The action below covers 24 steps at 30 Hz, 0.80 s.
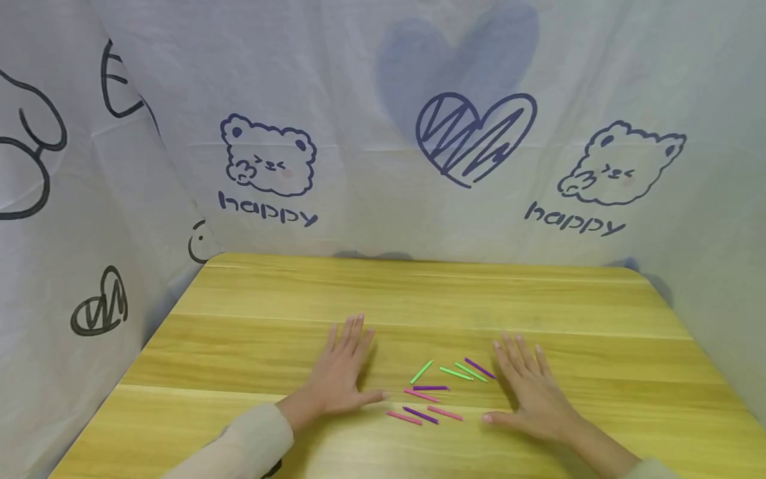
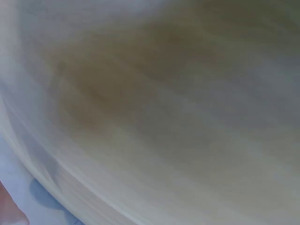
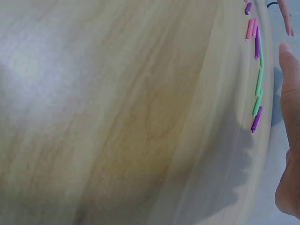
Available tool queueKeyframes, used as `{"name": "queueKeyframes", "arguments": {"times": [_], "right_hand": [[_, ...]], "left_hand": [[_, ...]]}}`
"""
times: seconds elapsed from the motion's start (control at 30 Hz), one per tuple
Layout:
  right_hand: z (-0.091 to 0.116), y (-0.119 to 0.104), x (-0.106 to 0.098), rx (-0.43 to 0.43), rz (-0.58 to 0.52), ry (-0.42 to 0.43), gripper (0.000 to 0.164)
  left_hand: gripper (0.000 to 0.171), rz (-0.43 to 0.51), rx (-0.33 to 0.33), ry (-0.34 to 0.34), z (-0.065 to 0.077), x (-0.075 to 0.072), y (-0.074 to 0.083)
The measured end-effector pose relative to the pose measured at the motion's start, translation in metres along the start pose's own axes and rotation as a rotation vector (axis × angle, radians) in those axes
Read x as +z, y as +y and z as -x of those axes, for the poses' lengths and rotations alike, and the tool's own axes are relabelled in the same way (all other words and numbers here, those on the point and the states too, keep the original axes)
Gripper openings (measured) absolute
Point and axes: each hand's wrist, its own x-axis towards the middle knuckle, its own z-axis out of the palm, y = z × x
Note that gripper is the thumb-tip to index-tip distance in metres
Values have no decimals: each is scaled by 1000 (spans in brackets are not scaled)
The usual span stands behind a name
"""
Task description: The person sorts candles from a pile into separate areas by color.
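Several thin sticks, like small candles, lie loose on the wooden table [image 1: 257, 293] between the two hands. Three are green [image 1: 456, 373], three purple [image 1: 431, 388] and three pink [image 1: 445, 413]. To their left is my left hand [image 1: 340, 376], palm down with fingers spread and thumb pointing at the sticks. My right hand [image 1: 532, 392] is spread on the other side, its fingertips near the uppermost purple stick [image 1: 480, 368]. Neither hand holds anything. In the right wrist view, part of the right hand [image 3: 291, 112] shows at the edge beside the row of sticks.
A white cloth [image 1: 371, 199] with drawn bears, hearts and lettering hangs behind the table and at its sides. Bare wood stretches beyond the hands toward the back edge. The left wrist view is blurred, mostly table surface [image 2: 187, 140].
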Motion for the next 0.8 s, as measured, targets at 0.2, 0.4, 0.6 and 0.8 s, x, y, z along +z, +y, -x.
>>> {"name": "queueKeyframes", "arguments": {"times": [0.2, 0.4, 0.6, 0.8], "right_hand": [[2, -1, 1, -38, 5, 24, 107], [4, -1, 4, -83, 9, 41, 96], [6, -2, 10, -143, 35, 44, 92], [5, -8, 13, -193, 42, 50, 89]], "left_hand": [[100, 53, 8, -37, -11, -2, 8], [95, 74, 9, -57, -21, -1, 16], [91, 124, 11, -61, -28, 3, 21], [86, 189, 15, -51, -31, 9, 26]]}}
